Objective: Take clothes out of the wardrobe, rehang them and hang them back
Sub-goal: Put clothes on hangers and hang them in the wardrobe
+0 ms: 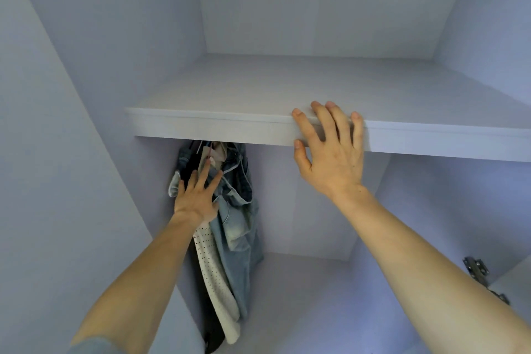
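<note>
White boards make up the wardrobe (86, 95) that we look into. A wide shelf (230, 123) runs across it, and the clothes (235, 227) hang under the shelf, bunched at the left end of the lower space, close to the left wall.

In the bunch we see blue jeans (238, 238) in front, a white knit top with little holes (215, 267) beside them, and something dark (212, 342) at the bottom. The hangers (201, 148) peek out just under the shelf edge; we cannot tell how many there are.

Our left hand (195, 198) reaches up to the top of the bunch. Its fingers (205, 172) are straight and spread apart, holding nothing. The tips lie against the clothes near the hangers.

Our right hand (333, 158) rests on the front edge of the shelf, well apart from the clothes. Its 4 fingers (324, 118) lie spread on top of the shelf, and the thumb (300, 149) sits against the front edge. They grip nothing.

Low on the right, a metal hinge (475, 267) sits on the side wall.
</note>
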Action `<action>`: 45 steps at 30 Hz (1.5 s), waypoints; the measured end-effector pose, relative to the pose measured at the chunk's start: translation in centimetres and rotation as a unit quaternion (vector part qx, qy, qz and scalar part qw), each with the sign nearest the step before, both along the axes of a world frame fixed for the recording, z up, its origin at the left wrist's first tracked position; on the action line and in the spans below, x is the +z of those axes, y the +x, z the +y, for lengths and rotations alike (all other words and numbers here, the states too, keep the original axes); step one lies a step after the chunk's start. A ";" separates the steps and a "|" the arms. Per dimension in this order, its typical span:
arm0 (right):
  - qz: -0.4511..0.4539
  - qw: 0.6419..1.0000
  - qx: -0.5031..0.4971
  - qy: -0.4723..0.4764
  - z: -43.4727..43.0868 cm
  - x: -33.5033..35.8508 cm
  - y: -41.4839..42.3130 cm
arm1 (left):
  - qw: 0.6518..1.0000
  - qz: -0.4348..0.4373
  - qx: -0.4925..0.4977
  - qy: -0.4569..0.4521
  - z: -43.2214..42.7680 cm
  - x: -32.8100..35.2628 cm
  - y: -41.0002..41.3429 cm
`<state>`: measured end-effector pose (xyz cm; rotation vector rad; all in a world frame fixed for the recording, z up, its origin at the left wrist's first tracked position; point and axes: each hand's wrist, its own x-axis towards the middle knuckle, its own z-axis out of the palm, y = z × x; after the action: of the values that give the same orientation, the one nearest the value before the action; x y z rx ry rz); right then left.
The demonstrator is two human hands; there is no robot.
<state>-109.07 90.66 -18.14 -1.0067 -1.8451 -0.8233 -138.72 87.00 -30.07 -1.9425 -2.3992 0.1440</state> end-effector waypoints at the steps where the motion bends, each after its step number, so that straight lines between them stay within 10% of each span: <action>1: 0.001 1.000 0.001 -0.016 -0.4 0.2 0.0 | 0.999 -0.032 0.005 0.005 -0.4 0.4 0.2; 11: 0.083 0.934 0.242 -0.251 -9.7 -9.4 -0.1 | 0.963 -0.247 0.019 0.106 -13.3 -2.3 2.3; 21: -0.213 0.696 0.423 -0.539 -19.6 -20.7 -8.7 | 0.894 -0.250 0.360 0.089 -36.0 -10.1 6.5; 39: -0.544 0.284 0.746 -0.260 -52.3 -20.8 -5.0 | 0.356 -0.149 0.899 0.207 -71.2 -10.9 46.8; 45: -0.565 0.198 0.779 -0.186 -64.5 -20.0 0.9 | 0.255 -0.137 0.929 0.229 -78.0 -12.4 58.9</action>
<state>-108.22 26.18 -38.19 2.0980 -2.6595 0.6188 -79.78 9.02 -42.43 1.7588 -2.4998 -0.7158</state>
